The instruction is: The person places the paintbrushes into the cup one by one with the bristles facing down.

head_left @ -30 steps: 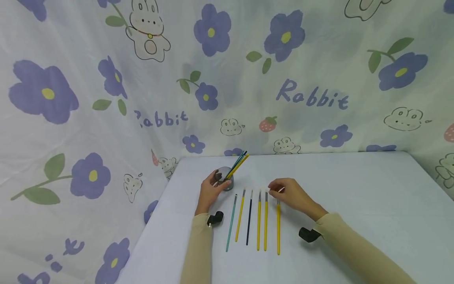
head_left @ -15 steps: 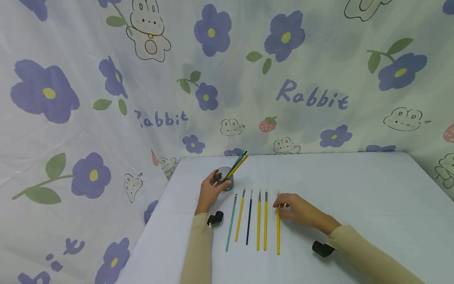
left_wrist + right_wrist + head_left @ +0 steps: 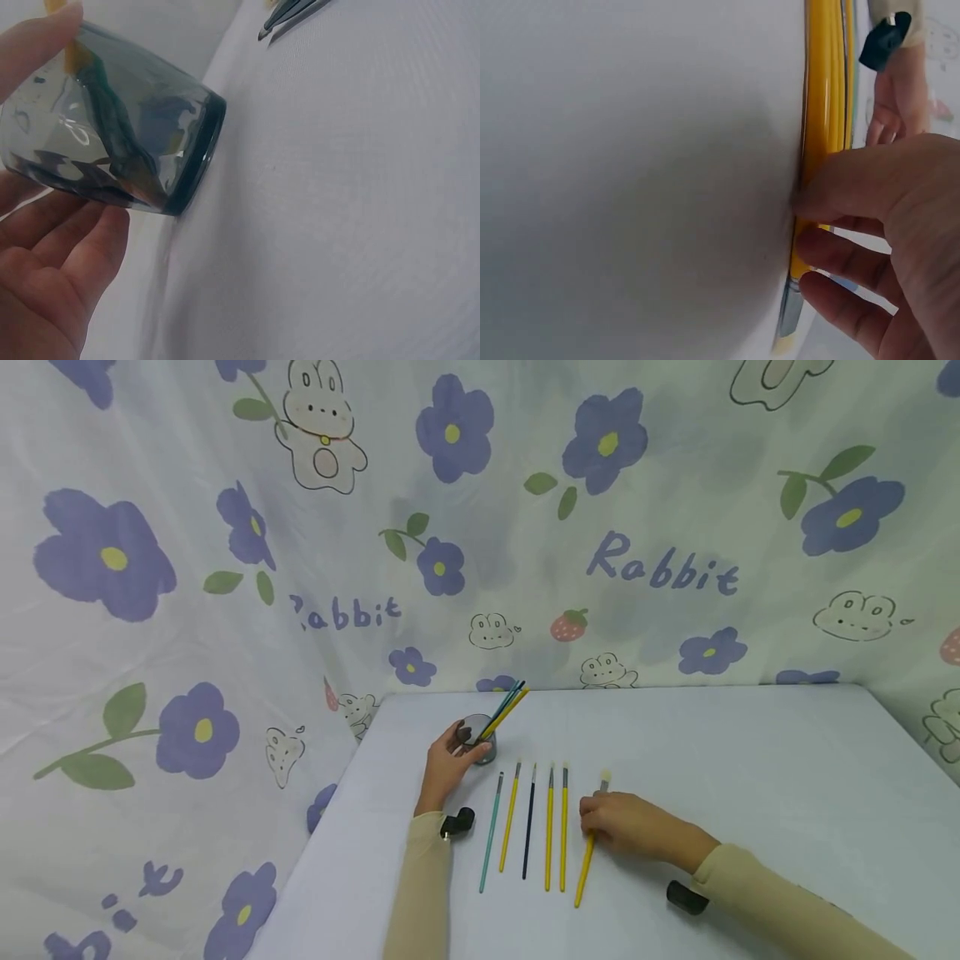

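Note:
My left hand grips a tinted, see-through glass, thumb on one side and fingers on the other. Several paintbrushes, teal, dark and yellow, lean in it to the right, their handle ends up. My right hand pinches a yellow paintbrush at the right end of a row, thumb and fingers on its upper handle. Its pale bristles and metal collar stick out past the fingers. In the right wrist view the yellow handle runs close along the white tabletop.
Left of the held brush lie a teal brush, a thin yellow brush, a dark blue brush and two more yellow brushes, roughly parallel. Behind the white table hangs a flower-and-rabbit printed cloth.
My right hand has come back toward me and to the right, from near the bristle tips onto the rightmost yellow paintbrush. That brush now lies slanted. My left hand keeps holding the glass.

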The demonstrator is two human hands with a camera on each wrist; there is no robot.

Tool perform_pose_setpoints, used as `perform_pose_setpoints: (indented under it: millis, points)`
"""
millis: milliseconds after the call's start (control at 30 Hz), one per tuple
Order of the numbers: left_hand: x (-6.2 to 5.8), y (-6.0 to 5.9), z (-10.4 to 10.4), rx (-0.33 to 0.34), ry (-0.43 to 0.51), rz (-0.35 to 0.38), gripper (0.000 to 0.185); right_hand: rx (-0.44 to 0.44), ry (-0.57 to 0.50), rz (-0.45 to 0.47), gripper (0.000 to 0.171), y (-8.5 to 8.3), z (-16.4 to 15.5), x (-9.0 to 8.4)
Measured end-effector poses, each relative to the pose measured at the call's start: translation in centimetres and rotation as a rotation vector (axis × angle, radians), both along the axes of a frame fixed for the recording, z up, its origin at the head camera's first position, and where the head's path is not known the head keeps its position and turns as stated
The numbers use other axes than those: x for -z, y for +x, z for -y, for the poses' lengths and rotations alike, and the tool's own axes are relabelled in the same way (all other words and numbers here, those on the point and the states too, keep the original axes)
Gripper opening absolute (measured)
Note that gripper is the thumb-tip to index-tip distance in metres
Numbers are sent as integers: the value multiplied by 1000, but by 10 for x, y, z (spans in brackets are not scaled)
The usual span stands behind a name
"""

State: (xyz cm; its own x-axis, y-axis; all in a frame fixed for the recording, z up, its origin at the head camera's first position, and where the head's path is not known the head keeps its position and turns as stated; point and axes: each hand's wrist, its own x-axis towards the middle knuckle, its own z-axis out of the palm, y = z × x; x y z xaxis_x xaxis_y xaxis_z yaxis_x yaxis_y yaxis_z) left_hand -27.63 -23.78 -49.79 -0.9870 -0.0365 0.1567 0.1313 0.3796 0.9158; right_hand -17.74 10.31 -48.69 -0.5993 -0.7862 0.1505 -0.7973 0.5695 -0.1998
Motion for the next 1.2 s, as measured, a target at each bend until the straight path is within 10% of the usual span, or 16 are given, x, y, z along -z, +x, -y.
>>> perform_pose_setpoints:
  millis: [633, 900, 1200]
  points:
    - [1, 2, -1, -11, -24, -3, 95, -70, 254, -223, 12, 2, 7, -15]
    - [-1, 3, 0, -5, -11, -1, 92, -103, -79, -329, 24, -10, -1, -25]
    - [0, 2, -1, -11, -13, 2, 95, -43, -468, -176, 29, -20, 2, -47]
